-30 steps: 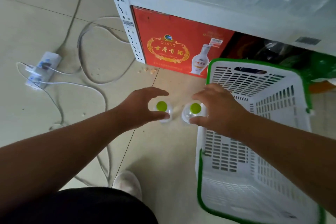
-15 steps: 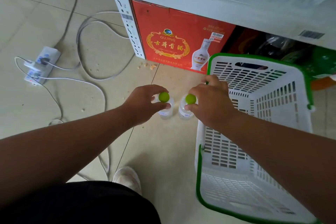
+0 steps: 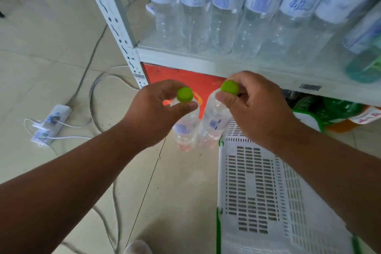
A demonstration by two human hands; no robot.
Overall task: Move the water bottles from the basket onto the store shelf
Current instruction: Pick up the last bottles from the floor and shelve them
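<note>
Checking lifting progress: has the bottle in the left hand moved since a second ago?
Yes. The left hand has raised its bottle from beside the basket toward the shelf edge.

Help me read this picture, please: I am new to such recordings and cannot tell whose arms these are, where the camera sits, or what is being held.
There is no machine here. A person wears the camera on the head, so it looks forward and down along both bare arms. The left hand and the right hand each hold a small water bottle by its neck, just under the green cap: the left bottle and the right bottle hang side by side above the tiled floor. Ahead, larger bottles stand in a row on the white store shelf. The white basket with a green rim sits on the floor at the lower right. A power strip lies at the left.
</note>
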